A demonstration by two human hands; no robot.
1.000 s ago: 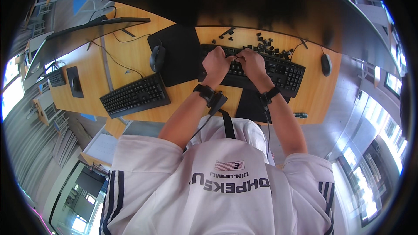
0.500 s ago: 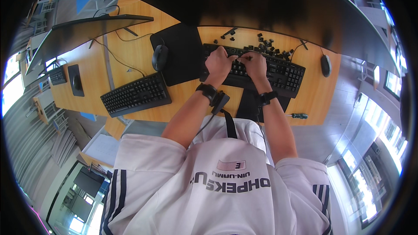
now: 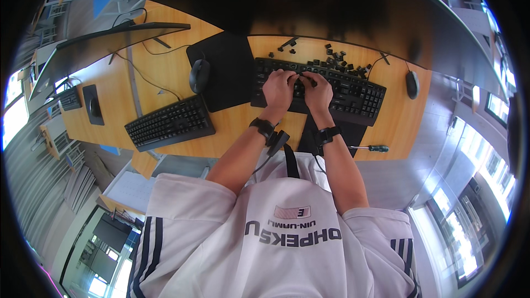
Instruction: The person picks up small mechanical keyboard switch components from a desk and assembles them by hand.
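Observation:
A black keyboard (image 3: pixel 353 92) lies on the desk in front of me, and both my hands are over its left and middle part. My left hand (image 3: pixel 279 91) is closed, its thumb and fingertips pinched together above the keys. Close beside it, my right hand (image 3: pixel 318 94) is likewise closed in a pinch, the tips of the two hands nearly meeting. Something small and dark shows between the fingertips, too small to make out. Loose black keycaps (image 3: pixel 346 66) are heaped along the keyboard's far edge, and a few more keycaps (image 3: pixel 292 51) lie farther left.
A large monitor (image 3: pixel 342 5) overhangs the desk's far side. To the left are a black mouse pad (image 3: pixel 225 72), a mouse (image 3: pixel 199 75) and a second keyboard (image 3: pixel 170 122). Another mouse (image 3: pixel 412 84) sits at the right. A screwdriver (image 3: pixel 378 148) lies by the near edge.
Both hands have come slightly nearer to me, from the far key rows toward the middle of the keyboard. My right hand has also shifted left, and both stay pinched.

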